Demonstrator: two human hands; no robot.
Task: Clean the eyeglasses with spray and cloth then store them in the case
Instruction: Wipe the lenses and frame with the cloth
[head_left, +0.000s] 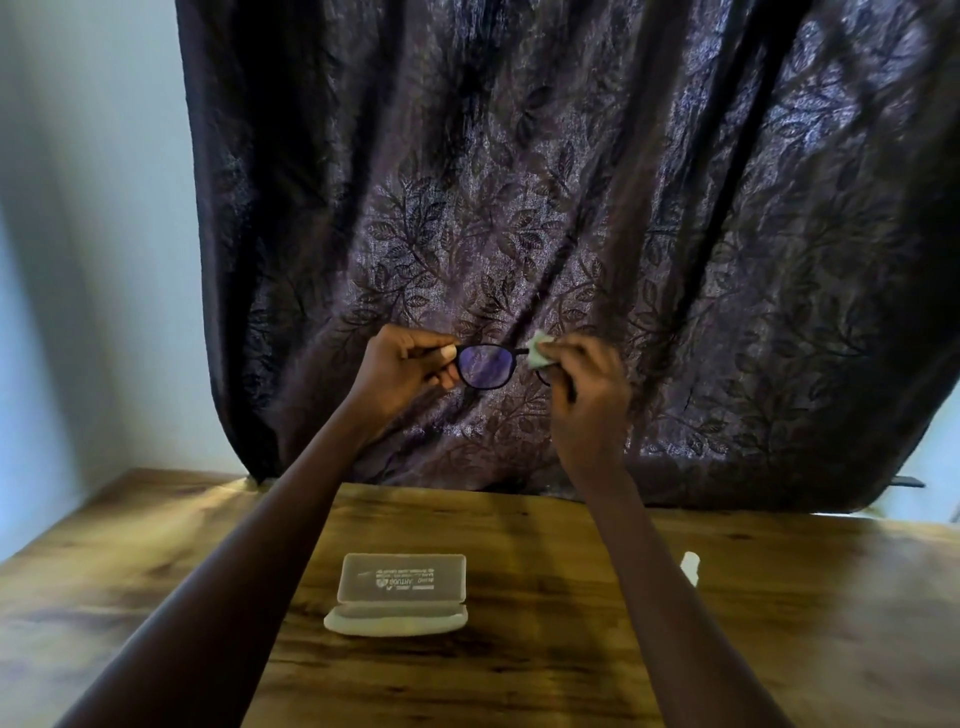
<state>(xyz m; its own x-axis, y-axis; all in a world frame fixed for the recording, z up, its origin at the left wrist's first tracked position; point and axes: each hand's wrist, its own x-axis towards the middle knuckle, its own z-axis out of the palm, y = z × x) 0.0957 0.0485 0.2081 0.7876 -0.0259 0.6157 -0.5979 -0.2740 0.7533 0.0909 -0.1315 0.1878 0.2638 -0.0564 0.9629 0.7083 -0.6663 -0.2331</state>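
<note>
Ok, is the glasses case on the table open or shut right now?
Open. The case lies on the table with its lid folded back, print showing mirrored, and the eyeglasses are held in the air, not inside.

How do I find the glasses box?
Find the wooden table below the dark leafy curtain. The glasses case lies near its middle. It is the pale open box with writing on its lid; the other white thing, farther right, is tiny.

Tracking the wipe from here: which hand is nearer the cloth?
Right. The right hand holds the cloth at one lens; the left hand grips the eyeglasses at the other end, apart from it.
</note>
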